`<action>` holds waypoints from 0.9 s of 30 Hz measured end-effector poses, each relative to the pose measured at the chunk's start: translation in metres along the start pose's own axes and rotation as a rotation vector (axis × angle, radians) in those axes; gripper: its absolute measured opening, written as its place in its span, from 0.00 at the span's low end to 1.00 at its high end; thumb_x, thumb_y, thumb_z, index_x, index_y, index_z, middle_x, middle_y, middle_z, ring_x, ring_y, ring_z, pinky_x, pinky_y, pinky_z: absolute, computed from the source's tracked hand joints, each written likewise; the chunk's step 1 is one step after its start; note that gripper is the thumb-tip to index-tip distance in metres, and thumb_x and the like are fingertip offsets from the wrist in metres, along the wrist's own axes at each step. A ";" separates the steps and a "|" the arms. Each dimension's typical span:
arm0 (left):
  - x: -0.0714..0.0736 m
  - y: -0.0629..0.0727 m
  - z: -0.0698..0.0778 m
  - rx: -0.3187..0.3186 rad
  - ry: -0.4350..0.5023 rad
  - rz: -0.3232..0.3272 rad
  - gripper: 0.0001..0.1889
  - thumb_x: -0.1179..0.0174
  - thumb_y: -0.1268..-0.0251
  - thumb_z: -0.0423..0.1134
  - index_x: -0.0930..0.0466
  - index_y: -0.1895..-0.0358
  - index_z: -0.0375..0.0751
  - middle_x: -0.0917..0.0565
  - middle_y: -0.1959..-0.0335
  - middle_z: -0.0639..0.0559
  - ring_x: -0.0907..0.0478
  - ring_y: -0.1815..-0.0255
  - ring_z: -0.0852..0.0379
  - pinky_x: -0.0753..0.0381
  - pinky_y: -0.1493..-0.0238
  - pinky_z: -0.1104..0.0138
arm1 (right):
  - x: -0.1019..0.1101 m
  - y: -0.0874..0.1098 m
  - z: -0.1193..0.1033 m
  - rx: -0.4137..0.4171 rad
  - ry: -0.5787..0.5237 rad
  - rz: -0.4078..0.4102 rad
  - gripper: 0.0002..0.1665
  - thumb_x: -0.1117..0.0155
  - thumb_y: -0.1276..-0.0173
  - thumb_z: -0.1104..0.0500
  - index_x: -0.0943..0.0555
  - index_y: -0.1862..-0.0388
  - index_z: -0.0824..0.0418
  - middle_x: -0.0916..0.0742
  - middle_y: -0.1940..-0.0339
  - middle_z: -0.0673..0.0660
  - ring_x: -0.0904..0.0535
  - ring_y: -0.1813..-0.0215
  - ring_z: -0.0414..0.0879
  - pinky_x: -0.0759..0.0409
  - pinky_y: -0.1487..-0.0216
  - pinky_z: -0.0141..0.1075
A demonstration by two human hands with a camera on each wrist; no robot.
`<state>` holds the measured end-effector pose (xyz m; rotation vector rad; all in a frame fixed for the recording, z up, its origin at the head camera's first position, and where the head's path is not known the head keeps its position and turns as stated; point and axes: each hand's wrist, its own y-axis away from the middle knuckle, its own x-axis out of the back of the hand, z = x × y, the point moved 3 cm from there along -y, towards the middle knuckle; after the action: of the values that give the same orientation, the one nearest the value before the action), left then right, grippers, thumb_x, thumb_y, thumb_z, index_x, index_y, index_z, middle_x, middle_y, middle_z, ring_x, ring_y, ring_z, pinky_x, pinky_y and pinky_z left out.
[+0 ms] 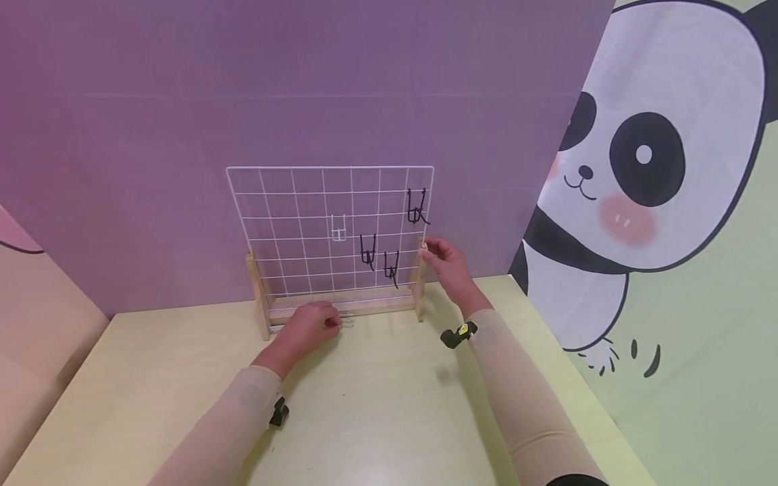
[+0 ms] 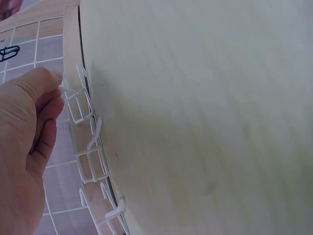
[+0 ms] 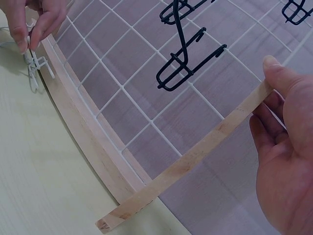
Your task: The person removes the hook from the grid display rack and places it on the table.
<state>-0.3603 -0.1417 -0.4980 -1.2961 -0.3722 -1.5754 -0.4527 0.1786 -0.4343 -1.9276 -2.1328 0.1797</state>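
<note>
A white wire grid panel stands in a wooden frame, leaning slightly back. My left hand, low at the frame's base rail, pinches a white wire hook between thumb and index finger. Below it in the left wrist view, another white hook and a third, partly cut off, lie along the rail. At the right side, my right hand grips the upper end of the wooden side post, thumb on top and fingers underneath.
Three black hooks hang on the grid's right half, one of them a black hook near the middle. Left of these hangs a white hook. The pale table meets a purple wall behind the stand; a panda picture covers the right wall.
</note>
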 end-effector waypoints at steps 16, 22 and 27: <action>-0.004 0.003 -0.001 0.117 0.037 -0.115 0.08 0.22 0.31 0.34 0.08 0.54 0.40 0.14 0.61 0.55 0.19 0.59 0.54 0.12 0.48 0.56 | -0.001 0.001 -0.004 -0.010 -0.001 -0.004 0.22 0.34 0.15 0.61 0.19 0.27 0.66 0.14 0.35 0.62 0.20 0.34 0.50 0.24 0.22 0.48; -0.005 0.003 -0.001 0.091 0.050 -0.125 0.07 0.24 0.32 0.33 0.09 0.53 0.38 0.13 0.61 0.54 0.20 0.59 0.54 0.13 0.49 0.55 | -0.001 0.001 -0.003 -0.014 -0.007 -0.002 0.22 0.35 0.15 0.62 0.20 0.27 0.67 0.15 0.33 0.64 0.21 0.32 0.51 0.25 0.21 0.48; -0.006 0.004 -0.002 0.090 0.043 -0.136 0.08 0.24 0.32 0.33 0.09 0.53 0.38 0.14 0.62 0.54 0.21 0.60 0.54 0.14 0.49 0.55 | -0.001 0.000 -0.002 -0.010 -0.005 -0.002 0.22 0.35 0.15 0.62 0.20 0.27 0.67 0.14 0.34 0.63 0.21 0.32 0.51 0.25 0.22 0.48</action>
<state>-0.3586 -0.1416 -0.5049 -1.1874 -0.5073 -1.6781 -0.4516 0.1778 -0.4324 -1.9324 -2.1432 0.1743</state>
